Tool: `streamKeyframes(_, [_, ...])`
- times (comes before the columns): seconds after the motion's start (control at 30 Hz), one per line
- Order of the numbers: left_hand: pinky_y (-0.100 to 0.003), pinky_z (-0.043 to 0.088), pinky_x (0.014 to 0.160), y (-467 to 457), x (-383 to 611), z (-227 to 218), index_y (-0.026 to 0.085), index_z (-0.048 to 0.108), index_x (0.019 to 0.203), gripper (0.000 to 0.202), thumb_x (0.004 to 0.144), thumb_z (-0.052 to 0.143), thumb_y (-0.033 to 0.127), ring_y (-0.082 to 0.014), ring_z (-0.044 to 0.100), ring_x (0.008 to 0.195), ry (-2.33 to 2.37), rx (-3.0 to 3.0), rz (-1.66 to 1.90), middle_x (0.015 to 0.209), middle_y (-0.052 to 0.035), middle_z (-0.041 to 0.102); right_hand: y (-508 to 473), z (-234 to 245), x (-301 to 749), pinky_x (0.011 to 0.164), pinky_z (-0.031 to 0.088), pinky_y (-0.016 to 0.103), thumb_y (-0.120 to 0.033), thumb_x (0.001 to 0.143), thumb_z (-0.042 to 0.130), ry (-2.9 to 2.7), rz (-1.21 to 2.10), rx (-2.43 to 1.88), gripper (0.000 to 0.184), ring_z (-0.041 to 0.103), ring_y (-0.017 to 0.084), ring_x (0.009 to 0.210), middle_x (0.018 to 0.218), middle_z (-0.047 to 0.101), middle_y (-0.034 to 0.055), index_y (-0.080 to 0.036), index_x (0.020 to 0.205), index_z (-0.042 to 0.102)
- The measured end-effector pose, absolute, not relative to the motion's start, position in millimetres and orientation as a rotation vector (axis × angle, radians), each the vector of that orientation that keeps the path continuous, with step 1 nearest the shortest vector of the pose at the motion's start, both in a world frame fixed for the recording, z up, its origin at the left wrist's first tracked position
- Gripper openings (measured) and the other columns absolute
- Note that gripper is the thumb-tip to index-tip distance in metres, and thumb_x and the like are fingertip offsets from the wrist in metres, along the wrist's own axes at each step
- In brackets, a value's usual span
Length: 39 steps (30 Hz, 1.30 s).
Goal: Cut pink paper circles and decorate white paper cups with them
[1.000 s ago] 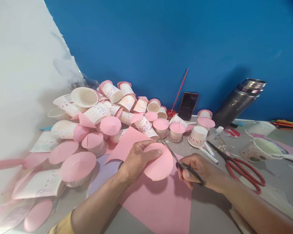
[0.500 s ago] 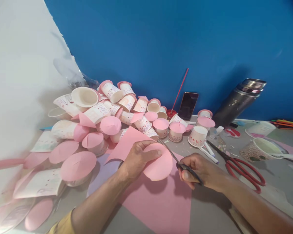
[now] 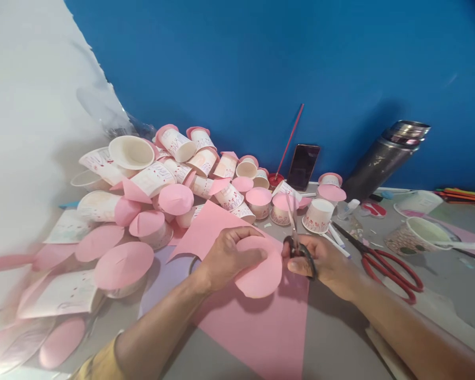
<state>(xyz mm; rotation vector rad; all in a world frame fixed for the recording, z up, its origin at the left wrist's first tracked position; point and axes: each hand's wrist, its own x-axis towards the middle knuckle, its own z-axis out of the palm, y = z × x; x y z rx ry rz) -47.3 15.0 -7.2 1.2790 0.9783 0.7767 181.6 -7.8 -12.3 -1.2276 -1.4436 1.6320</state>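
My left hand pinches a round pink paper disc, its thumb lying on top and the other fingers hidden beneath. In my right hand is a small pair of black-handled scissors, the blades tilted up and clear of the paper. The right fingertips are close to the disc's right edge; whether they touch it I cannot tell. Below both hands lies a large pink paper sheet. Another pink piece with a pointed corner rests behind my left hand.
Decorated paper cups with pink paper tops are heaped at the left and back. Large red-handled scissors lie at the right. A dark flask, a phone and a patterned cup stand near the blue wall.
The scissors have come away from the disc's upper edge, and their blades have swung upward in my right hand. My left hand still holds the disc, tilted slightly differently.
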Motion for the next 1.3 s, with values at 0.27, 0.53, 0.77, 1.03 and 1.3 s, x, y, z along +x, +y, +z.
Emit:
streamKeyframes(0.27, [-0.023, 0.047, 0.064, 10.9, -35.9, -20.5, 0.018, 0.076, 0.101, 0.031, 0.073, 0.082, 0.027, -0.0157, 0.062, 0.074, 0.87, 1.206, 0.837, 0.09, -0.0038, 0.073, -12.4, -20.9, 166.3, 0.054, 0.033, 0.025, -0.034, 0.063, 0.085, -1.189, 1.301, -1.316, 0.03, 0.044, 0.011, 0.059, 0.065, 0.055, -0.0056, -0.02, 0.079, 0.064])
streamKeyframes(0.53, [-0.025, 0.045, 0.066, 11.3, -32.5, -28.3, 0.013, 0.076, 0.088, 0.023, 0.073, 0.079, 0.03, -0.0143, 0.057, 0.069, 0.876, 0.978, 0.882, 0.075, -0.0037, 0.068, -7.4, -23.5, 165.2, 0.056, 0.033, 0.026, -0.035, 0.056, 0.086, -0.977, 1.321, -1.323, 0.037, 0.045, 0.012, 0.062, 0.066, 0.057, -0.0046, -0.018, 0.081, 0.066])
streamKeyframes(0.77, [-0.021, 0.034, 0.054, 9.8, -30.4, -26.0, 0.014, 0.064, 0.063, 0.022, 0.066, 0.082, 0.026, -0.0091, 0.047, 0.056, 0.941, 1.077, 0.798, 0.059, 0.0019, 0.056, -5.1, -17.2, 168.5, 0.054, 0.032, 0.026, -0.035, 0.057, 0.086, -1.099, 1.33, -1.366, 0.031, 0.043, 0.012, 0.058, 0.058, 0.053, -0.0058, -0.019, 0.074, 0.066])
streamKeyframes(1.03, [-0.035, 0.054, 0.073, 0.6, -19.3, -34.9, 0.011, 0.079, 0.096, 0.031, 0.076, 0.084, 0.035, -0.0215, 0.069, 0.07, 0.758, 0.737, 0.883, 0.08, -0.0103, 0.076, -13.6, -18.5, 160.0, 0.054, 0.032, 0.025, -0.052, 0.061, 0.088, -1.172, 1.388, -1.359, 0.044, 0.04, 0.011, 0.059, 0.062, 0.049, -0.0056, -0.02, 0.074, 0.062])
streamKeyframes(1.3, [-0.025, 0.054, 0.065, 12.8, -29.8, -23.0, 0.013, 0.078, 0.086, 0.034, 0.059, 0.093, 0.028, -0.0164, 0.066, 0.068, 0.899, 0.681, 1.085, 0.077, -0.0051, 0.075, 0.1, -16.6, 196.1, 0.052, 0.025, 0.026, -0.084, 0.083, 0.059, -1.72, 1.705, -1.139, 0.069, 0.04, 0.01, 0.055, 0.065, 0.063, 0.003, -0.016, 0.071, 0.063])
